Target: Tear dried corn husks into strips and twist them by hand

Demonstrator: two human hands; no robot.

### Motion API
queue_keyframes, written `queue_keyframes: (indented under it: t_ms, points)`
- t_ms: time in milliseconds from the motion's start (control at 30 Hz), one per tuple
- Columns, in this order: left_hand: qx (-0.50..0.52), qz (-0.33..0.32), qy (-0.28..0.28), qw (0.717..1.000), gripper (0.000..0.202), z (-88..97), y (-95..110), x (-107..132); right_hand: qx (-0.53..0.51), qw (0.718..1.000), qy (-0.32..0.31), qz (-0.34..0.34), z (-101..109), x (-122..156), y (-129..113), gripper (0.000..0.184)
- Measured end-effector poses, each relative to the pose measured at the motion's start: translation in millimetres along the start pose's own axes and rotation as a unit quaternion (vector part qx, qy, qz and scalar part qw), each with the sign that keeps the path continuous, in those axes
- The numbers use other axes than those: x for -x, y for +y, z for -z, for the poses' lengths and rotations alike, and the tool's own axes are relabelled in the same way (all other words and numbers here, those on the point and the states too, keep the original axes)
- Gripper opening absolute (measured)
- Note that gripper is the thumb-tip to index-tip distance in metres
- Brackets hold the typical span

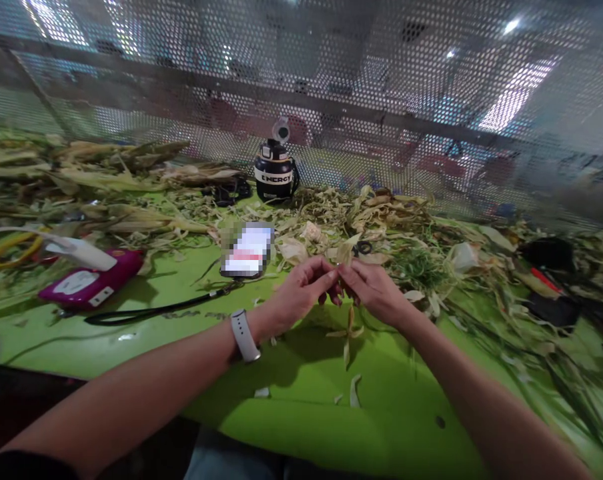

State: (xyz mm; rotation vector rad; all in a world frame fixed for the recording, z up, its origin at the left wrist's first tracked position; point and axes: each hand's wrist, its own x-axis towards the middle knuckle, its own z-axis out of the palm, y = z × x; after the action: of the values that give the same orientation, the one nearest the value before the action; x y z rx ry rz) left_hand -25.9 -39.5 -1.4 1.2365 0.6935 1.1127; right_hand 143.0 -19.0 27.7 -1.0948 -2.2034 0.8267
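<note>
My left hand [306,293], with a white band on its wrist, is closed in a pinch. Its fingertips meet those of my right hand [374,287] above the green table [286,380]. From the right hand's closed fingers a pale piece of corn husk [349,248] sticks up. What lies between the left fingertips is hidden. Just below the hands, a small husk piece with several narrow arms [349,333] is on the tabletop. Dried husk [294,250] and a pinkish-white crumpled piece [312,232] lie beyond the left hand.
A lit phone [249,250] with a black strap lies left of the hands. Farther left is a magenta device [89,280] with a white plug. Behind stands a black ENERGY bottle [274,177], lid up. Husk heaps [106,173] line the back, before a perforated metal screen [361,100].
</note>
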Motion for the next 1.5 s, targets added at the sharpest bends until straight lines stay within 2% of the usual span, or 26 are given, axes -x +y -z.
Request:
queue_keyframes:
  t_ms: [167,233,333,400,533,633,733,867,1033,1300,1500]
  points:
    - [-0.027,-0.007,0.003,1.000,0.023,-1.5,1,0,0.091,0.994,0.050,0.027,-11,1,0,0.041]
    - [-0.036,-0.007,0.009,0.999,0.023,-1.6,2,0,0.091,0.994,0.061,0.024,-11,0,1,0.042]
    - [-0.019,0.001,0.001,1.000,0.025,0.7,1,-1,0.003,0.998,0.053,0.015,-11,-1,2,0.046]
    - [0.027,0.019,-0.028,0.999,0.026,3.6,0,-1,-0.089,0.995,0.035,-0.010,-12,-1,2,0.048]
    - [0.083,0.059,-0.084,0.991,0.042,7.2,-5,-2,-0.251,0.965,-0.036,-0.065,-17,0,0,0.048]
    - [0.059,0.052,-0.077,0.994,0.042,5.0,-4,0,-0.334,0.936,-0.062,-0.091,-22,1,-1,0.045]
    - [0.061,0.036,-0.053,0.996,0.035,0.9,-2,1,-0.377,0.918,-0.050,-0.112,-26,1,-2,0.044]
    - [0.051,0.027,-0.020,0.998,0.034,-2.8,-3,2,-0.389,0.913,-0.023,-0.118,-29,0,-3,0.045]
    - [0.011,0.012,0.005,1.000,0.034,-3.6,0,2,-0.355,0.927,0.008,-0.118,-30,-1,-4,0.047]
    - [-0.121,-0.023,-0.022,0.992,0.037,2.4,4,-1,-0.274,0.957,0.012,-0.095,-25,-2,-1,0.047]
    - [-0.065,0.013,-0.032,0.997,0.034,2.6,3,0,-0.268,0.958,0.007,-0.098,-24,-1,0,0.048]
